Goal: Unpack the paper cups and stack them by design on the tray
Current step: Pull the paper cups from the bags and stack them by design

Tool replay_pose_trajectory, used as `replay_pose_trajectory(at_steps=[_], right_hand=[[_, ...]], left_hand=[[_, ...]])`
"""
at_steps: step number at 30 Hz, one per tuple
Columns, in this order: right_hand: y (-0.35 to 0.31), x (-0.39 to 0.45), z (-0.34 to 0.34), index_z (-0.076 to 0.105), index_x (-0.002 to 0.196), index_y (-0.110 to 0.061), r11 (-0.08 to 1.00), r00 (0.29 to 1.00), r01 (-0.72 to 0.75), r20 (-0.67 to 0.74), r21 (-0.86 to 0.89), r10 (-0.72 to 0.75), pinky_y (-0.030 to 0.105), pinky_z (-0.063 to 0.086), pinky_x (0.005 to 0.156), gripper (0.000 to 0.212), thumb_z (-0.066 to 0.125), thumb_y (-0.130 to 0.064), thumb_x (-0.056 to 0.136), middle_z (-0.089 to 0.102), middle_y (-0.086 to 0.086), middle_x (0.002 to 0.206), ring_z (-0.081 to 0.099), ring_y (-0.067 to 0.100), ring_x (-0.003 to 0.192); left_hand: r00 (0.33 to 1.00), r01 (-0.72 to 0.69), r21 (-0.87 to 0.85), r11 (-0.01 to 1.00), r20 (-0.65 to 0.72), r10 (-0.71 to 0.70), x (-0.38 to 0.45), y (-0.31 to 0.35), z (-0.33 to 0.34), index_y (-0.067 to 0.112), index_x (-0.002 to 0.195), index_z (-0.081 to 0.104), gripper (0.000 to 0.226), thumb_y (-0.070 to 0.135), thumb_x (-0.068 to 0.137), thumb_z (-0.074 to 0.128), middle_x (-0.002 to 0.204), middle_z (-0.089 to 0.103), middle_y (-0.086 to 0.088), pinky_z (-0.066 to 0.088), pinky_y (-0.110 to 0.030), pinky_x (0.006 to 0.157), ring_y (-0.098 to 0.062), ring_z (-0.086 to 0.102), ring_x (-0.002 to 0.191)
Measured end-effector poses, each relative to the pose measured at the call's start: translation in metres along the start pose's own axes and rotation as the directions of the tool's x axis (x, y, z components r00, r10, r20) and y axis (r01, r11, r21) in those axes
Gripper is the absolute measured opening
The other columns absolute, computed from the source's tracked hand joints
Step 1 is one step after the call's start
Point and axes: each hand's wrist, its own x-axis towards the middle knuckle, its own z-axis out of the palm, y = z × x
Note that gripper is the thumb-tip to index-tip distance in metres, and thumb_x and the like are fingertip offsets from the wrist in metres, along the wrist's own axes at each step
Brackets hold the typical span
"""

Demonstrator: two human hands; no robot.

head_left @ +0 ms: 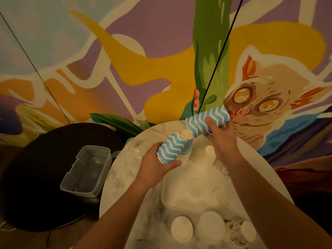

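Observation:
My left hand [156, 164] grips a short stack of blue-and-white zigzag paper cups [170, 148], tilted up to the right above the white marble table [161, 128]. My right hand [222, 135] holds a longer stack of the same zigzag cups [208, 121], lying nearly level and raised over the table's far edge. The two stacks are apart. A white tray [181, 196] lies on the table below my hands. Upright stacks of cups [186, 141] stand behind the left stack, one with fine blue stripes. Another white cup [210, 151] stands under my right wrist.
Crumpled clear plastic wrap [125, 162] covers the table's left side. Near the front edge stand white cups [181, 229] and a stack with a colourful speckled print [235, 232]. A clear plastic container [86, 171] sits on a dark round table [36, 177] at left. A painted mural wall stands behind.

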Motion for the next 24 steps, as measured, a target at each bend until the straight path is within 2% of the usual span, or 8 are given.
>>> replay_pose_trajectory(at_steps=[3, 7, 12, 17, 19, 21, 22, 24], right_hand=[[0.005, 0.018, 0.005, 0.053, 0.132, -0.015, 0.947, 0.99, 0.141, 0.044, -0.29, -0.134, 0.031, 0.059, 0.087, 0.055, 0.081, -0.02, 0.084, 0.068, -0.001, 0.123, 0.068, 0.011, 0.109], [0.03, 0.022, 0.012, 0.053, 0.132, -0.024, 0.826, 0.977, 0.182, 0.191, -0.534, -0.091, 0.012, 0.052, 0.079, 0.061, 0.084, -0.027, 0.079, 0.064, -0.021, 0.114, 0.064, -0.003, 0.101], [0.088, 0.016, 0.0, 0.054, 0.131, -0.021, 0.724, 0.97, 0.099, 0.229, -0.683, 0.084, 0.027, 0.049, 0.086, 0.064, 0.087, -0.022, 0.076, 0.066, -0.004, 0.119, 0.064, 0.018, 0.111], [0.099, 0.007, -0.01, 0.046, 0.14, -0.019, 0.731, 0.963, 0.037, 0.221, -0.682, 0.158, 0.03, 0.046, 0.092, 0.077, 0.087, -0.017, 0.075, 0.059, -0.004, 0.126, 0.058, 0.015, 0.115], [0.085, -0.007, -0.013, 0.052, 0.131, -0.021, 0.75, 0.996, 0.054, 0.087, -0.659, 0.005, 0.033, 0.049, 0.088, 0.059, 0.08, -0.013, 0.08, 0.063, -0.002, 0.118, 0.058, 0.01, 0.101], [0.066, -0.03, -0.015, 0.059, 0.111, -0.024, 0.826, 0.984, 0.141, -0.016, -0.546, -0.178, 0.032, 0.047, 0.077, 0.031, 0.062, -0.014, 0.082, 0.065, 0.0, 0.098, 0.057, 0.007, 0.084], [0.058, -0.042, -0.012, 0.059, 0.108, -0.024, 0.875, 0.985, 0.156, 0.001, -0.459, -0.175, 0.03, 0.046, 0.075, 0.028, 0.057, -0.016, 0.081, 0.065, 0.001, 0.096, 0.058, 0.006, 0.083], [0.046, -0.061, -0.006, 0.057, 0.122, -0.02, 0.952, 0.987, 0.087, 0.156, -0.293, -0.042, 0.027, 0.051, 0.077, 0.037, 0.059, -0.02, 0.085, 0.068, 0.004, 0.109, 0.064, 0.008, 0.093]], left_hand=[[0.999, 0.017, -0.034, 0.999, -0.049, -0.019, 0.001, -0.002, -0.005, 0.029, 0.117, 0.06, 0.062, 0.032, 0.066, 0.094, 0.106, 0.071, 0.014, 0.05, -0.009, 0.075, 0.007, 0.067, 0.092], [0.998, -0.002, -0.075, 0.997, -0.068, -0.003, 0.003, -0.001, -0.007, 0.031, 0.114, 0.06, 0.057, 0.029, 0.068, 0.093, 0.105, 0.071, 0.014, 0.051, -0.009, 0.075, 0.007, 0.067, 0.092], [0.996, -0.052, -0.082, 0.995, -0.074, 0.046, 0.007, -0.002, -0.005, 0.031, 0.118, 0.06, 0.06, 0.031, 0.068, 0.093, 0.11, 0.07, 0.012, 0.054, -0.016, 0.081, -0.001, 0.067, 0.098], [0.994, -0.097, -0.078, 0.992, -0.064, 0.092, 0.006, -0.001, -0.003, 0.03, 0.125, 0.059, 0.066, 0.037, 0.069, 0.092, 0.118, 0.069, 0.012, 0.057, -0.029, 0.09, -0.005, 0.067, 0.106], [0.993, -0.105, -0.091, 0.99, -0.062, 0.1, 0.005, 0.0, -0.001, 0.033, 0.126, 0.058, 0.067, 0.038, 0.069, 0.092, 0.119, 0.068, 0.013, 0.057, -0.034, 0.092, -0.006, 0.066, 0.108], [0.993, -0.112, -0.106, 0.988, -0.055, 0.107, 0.004, 0.004, 0.002, 0.036, 0.124, 0.059, 0.065, 0.037, 0.068, 0.093, 0.118, 0.069, 0.014, 0.057, -0.034, 0.092, -0.004, 0.067, 0.107], [0.993, -0.115, -0.104, 0.988, -0.048, 0.111, 0.003, 0.007, 0.004, 0.035, 0.124, 0.059, 0.066, 0.037, 0.067, 0.093, 0.118, 0.069, 0.014, 0.058, -0.035, 0.092, -0.003, 0.067, 0.107], [0.992, -0.125, -0.1, 0.987, -0.009, 0.124, 0.001, 0.015, 0.011, 0.035, 0.126, 0.058, 0.072, 0.036, 0.065, 0.095, 0.119, 0.069, 0.015, 0.058, -0.032, 0.092, -0.001, 0.066, 0.107]])
